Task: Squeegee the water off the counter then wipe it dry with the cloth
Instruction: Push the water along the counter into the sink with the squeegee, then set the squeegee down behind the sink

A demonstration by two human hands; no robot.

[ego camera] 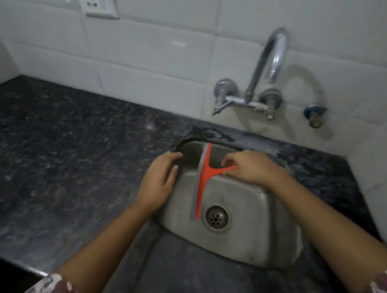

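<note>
An orange squeegee with a grey rubber blade hangs over the steel sink, its blade running from the sink's back rim down toward the drain. My right hand grips its short orange handle. My left hand rests flat on the sink's left rim, fingers apart, holding nothing. The dark speckled granite counter spreads to the left of the sink. No cloth is in view.
A chrome wall tap arches over the sink's back, with a blue-handled valve to its right. White tiled walls close the back and right side. A wall socket sits at the upper left. The counter's front edge drops at the lower left.
</note>
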